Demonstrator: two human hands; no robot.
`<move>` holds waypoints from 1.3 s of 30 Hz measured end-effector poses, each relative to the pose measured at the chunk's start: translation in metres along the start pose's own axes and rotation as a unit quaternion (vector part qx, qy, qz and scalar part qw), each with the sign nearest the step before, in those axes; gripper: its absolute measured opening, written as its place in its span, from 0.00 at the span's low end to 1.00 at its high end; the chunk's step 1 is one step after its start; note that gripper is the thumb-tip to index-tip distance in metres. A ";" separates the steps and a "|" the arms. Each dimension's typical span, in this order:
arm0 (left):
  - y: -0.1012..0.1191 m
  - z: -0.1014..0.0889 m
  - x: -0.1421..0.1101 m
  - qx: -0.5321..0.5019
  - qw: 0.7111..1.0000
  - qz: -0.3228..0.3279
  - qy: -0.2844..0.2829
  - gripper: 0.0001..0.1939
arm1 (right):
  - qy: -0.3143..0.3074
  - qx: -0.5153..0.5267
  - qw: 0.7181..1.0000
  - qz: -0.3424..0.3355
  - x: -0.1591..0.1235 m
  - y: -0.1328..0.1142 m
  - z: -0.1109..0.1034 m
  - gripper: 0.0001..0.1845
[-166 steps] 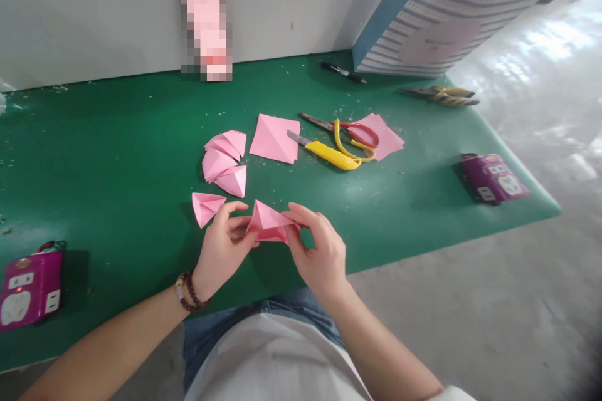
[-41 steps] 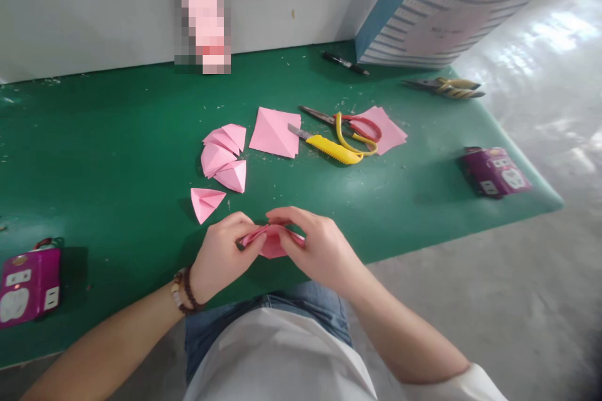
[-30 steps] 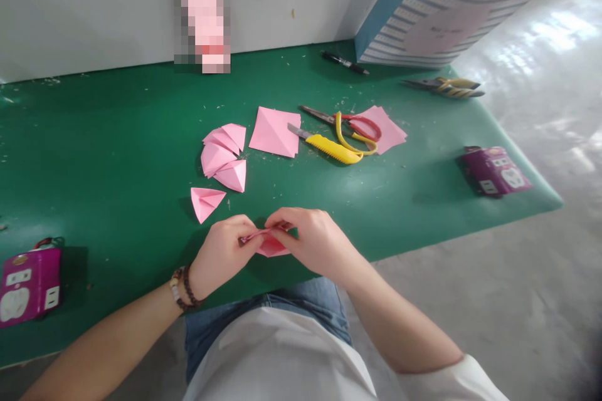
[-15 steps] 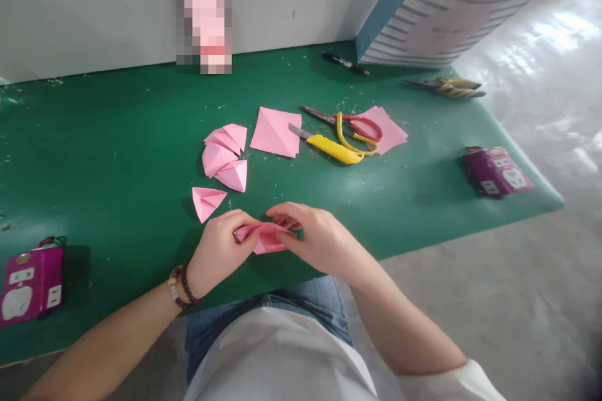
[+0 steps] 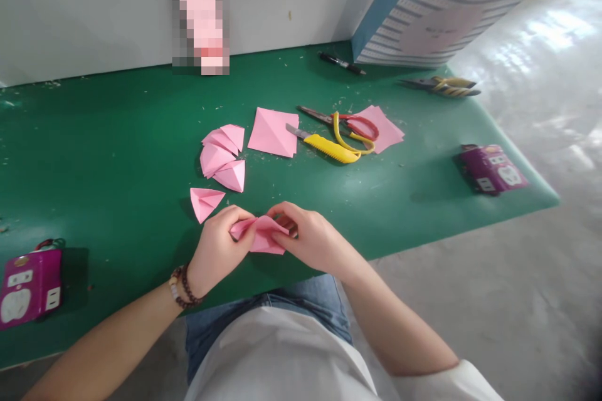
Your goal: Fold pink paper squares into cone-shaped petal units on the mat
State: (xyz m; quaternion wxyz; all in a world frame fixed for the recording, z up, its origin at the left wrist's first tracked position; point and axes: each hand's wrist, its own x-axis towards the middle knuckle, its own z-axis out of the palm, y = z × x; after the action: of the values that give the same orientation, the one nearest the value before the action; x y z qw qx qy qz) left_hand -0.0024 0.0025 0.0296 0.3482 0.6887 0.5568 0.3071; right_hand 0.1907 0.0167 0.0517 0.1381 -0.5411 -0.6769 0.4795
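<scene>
My left hand (image 5: 216, 244) and my right hand (image 5: 310, 237) both pinch a folded piece of pink paper (image 5: 263, 237) low on the green mat, the fingers of each hand on either side of it. Just left of my left hand lies a small folded pink triangle (image 5: 202, 202), apart from my fingers. Farther up is a cluster of folded pink pieces (image 5: 219, 156). Beside them is a flat creased pink square (image 5: 273, 132). A bead bracelet (image 5: 183, 287) circles my left wrist.
A yellow utility knife (image 5: 324, 148) and red-and-yellow scissors (image 5: 352, 127) rest on pink sheets (image 5: 385, 130). Pliers (image 5: 442, 86), a black marker (image 5: 341, 63) and purple socket boxes (image 5: 489, 169) lie on the green mat (image 5: 117, 125). A striped bag (image 5: 433, 19) leans at the back.
The pink paper has opened out wider between my fingers since half a second ago. Both hands sit slightly further left and higher, and my right fingers have shifted along the fold.
</scene>
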 end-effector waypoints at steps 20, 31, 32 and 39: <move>-0.001 -0.001 -0.003 0.098 0.988 0.101 0.062 0.11 | 0.208 -0.198 0.949 -0.132 0.004 -0.002 0.023 0.03; 0.002 -0.007 -0.009 0.069 0.946 0.288 0.136 0.13 | 0.354 -0.144 0.885 -0.267 -0.012 -0.001 0.038 0.08; 0.001 -0.007 -0.010 0.072 0.945 0.291 0.131 0.13 | 0.352 -0.147 0.887 -0.258 -0.011 -0.001 0.038 0.08; 0.004 -0.004 -0.011 0.059 0.950 0.278 0.131 0.12 | 0.329 -0.142 0.902 -0.240 -0.013 0.000 0.038 0.09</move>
State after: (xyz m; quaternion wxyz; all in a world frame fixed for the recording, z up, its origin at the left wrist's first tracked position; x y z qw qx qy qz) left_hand -0.0060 -0.0083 0.0347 0.1318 0.7896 0.4008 0.4456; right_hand 0.1687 -0.0135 0.0365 0.3857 -0.5031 -0.7631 0.1258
